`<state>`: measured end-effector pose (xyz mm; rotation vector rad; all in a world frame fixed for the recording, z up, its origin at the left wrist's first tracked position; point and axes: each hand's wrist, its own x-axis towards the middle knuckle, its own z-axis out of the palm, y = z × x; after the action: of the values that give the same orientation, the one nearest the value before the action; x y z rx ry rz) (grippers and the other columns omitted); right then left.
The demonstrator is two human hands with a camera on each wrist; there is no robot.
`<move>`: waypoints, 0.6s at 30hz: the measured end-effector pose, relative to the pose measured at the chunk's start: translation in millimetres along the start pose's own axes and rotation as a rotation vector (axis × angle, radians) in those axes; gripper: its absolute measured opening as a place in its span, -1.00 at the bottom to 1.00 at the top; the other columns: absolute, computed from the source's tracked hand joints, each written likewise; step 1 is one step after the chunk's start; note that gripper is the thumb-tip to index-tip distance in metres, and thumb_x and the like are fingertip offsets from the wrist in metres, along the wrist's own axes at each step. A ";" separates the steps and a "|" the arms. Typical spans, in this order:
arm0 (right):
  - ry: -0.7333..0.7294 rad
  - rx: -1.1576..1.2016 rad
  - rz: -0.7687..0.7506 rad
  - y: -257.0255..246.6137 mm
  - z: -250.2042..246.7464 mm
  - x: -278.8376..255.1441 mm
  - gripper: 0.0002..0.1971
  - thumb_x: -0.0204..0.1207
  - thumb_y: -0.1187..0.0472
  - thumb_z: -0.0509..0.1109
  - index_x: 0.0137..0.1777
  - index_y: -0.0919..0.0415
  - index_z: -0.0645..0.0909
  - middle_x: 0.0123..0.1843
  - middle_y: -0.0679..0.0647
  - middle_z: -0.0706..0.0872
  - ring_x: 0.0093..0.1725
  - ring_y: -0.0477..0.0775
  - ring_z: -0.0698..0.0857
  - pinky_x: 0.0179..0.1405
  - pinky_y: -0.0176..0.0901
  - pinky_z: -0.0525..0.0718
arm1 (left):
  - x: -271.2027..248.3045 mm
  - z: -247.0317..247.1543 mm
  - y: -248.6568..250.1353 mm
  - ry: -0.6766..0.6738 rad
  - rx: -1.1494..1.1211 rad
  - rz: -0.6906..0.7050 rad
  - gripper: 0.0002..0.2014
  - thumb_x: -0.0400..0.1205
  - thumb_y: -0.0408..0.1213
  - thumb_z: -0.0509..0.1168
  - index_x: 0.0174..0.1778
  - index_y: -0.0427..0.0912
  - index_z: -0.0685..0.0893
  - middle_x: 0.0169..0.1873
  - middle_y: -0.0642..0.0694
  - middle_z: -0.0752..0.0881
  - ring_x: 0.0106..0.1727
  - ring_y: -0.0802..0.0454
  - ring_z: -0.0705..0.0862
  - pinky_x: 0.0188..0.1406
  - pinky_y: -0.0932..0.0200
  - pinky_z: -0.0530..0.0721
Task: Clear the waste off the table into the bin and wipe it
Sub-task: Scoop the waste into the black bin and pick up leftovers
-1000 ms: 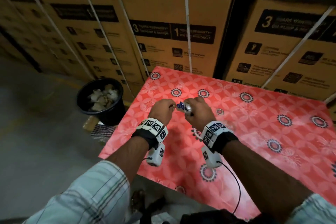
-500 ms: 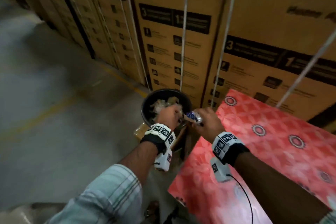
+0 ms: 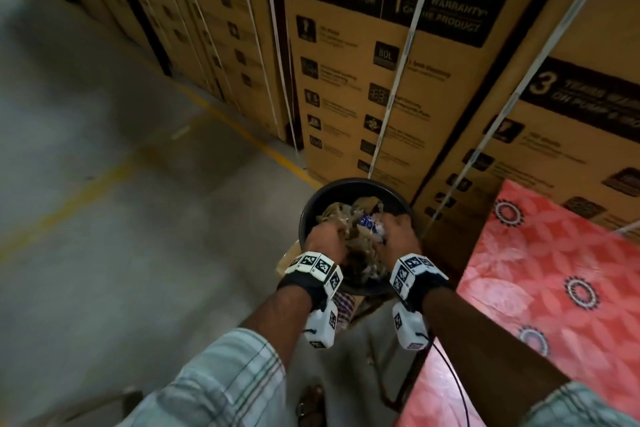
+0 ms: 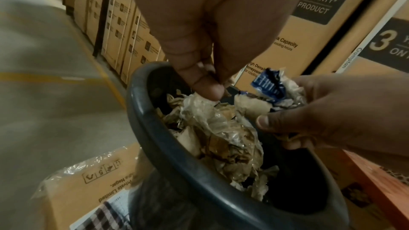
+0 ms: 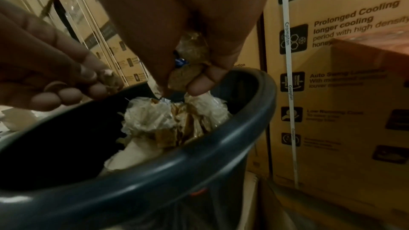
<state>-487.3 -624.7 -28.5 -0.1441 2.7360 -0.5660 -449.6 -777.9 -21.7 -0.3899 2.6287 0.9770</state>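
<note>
Bin (image 3: 313, 204): dark, round, on the floor beside the tabletop (image 3: 561, 274), crumpled paper and plastic inside.
Right hand (image 3: 398, 232): over the bin, fingers curled round a crumpled wad with a blue wrapper (image 4: 268, 86).
Left hand (image 3: 325, 239): over the bin, fingertips pinching a small scrap (image 5: 112, 80).

The bin (image 3: 356, 184) is standing left of the table (image 3: 554, 270), before the boxes (image 3: 398, 80), waste (image 4: 221, 137) lying in it.

the head camera looks steeply down from above onto the bin (image 3: 356, 184); both wrist cameras sit close at its rim, facing in from opposite sides, sharing its contents
</note>
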 end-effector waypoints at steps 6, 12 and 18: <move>-0.061 -0.108 0.015 1.0 21.5 15.0 -0.32 0.49 0.17 0.35 0.58 0.11 0.15 0.51 0.34 0.22 0.44 0.43 0.31 0.38 0.18 0.43 | 10.8 18.4 -1.5 -0.018 0.074 0.215 -0.48 0.69 -0.35 0.13 0.59 0.05 0.38 0.48 -0.31 0.41 0.44 -0.37 0.46 0.44 -0.17 0.50; -0.092 0.110 -0.085 7.6 21.7 0.7 -0.16 0.45 0.30 0.35 0.62 0.02 -0.06 0.69 0.22 -0.14 0.62 0.38 0.05 0.52 0.23 0.28 | 24.1 13.7 -13.0 -0.039 0.270 0.125 -0.46 0.66 -0.09 0.20 0.59 0.09 0.32 0.46 -0.27 0.42 0.38 -0.37 0.51 0.27 -0.23 0.61; 0.037 -0.054 -0.051 -1.5 40.5 -3.0 -0.39 0.54 0.28 0.29 0.58 0.18 0.20 0.60 0.26 0.10 0.50 0.35 0.31 0.50 0.12 0.38 | 23.3 17.0 -4.0 0.010 0.399 0.304 -0.53 0.68 -0.22 0.19 0.55 -0.05 0.39 0.52 -0.23 0.35 0.36 -0.34 0.54 0.12 -0.20 0.67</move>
<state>-470.3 -640.4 -61.9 -0.2190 2.7920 -0.5143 -466.2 -772.8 -45.1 0.1022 2.8539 0.5015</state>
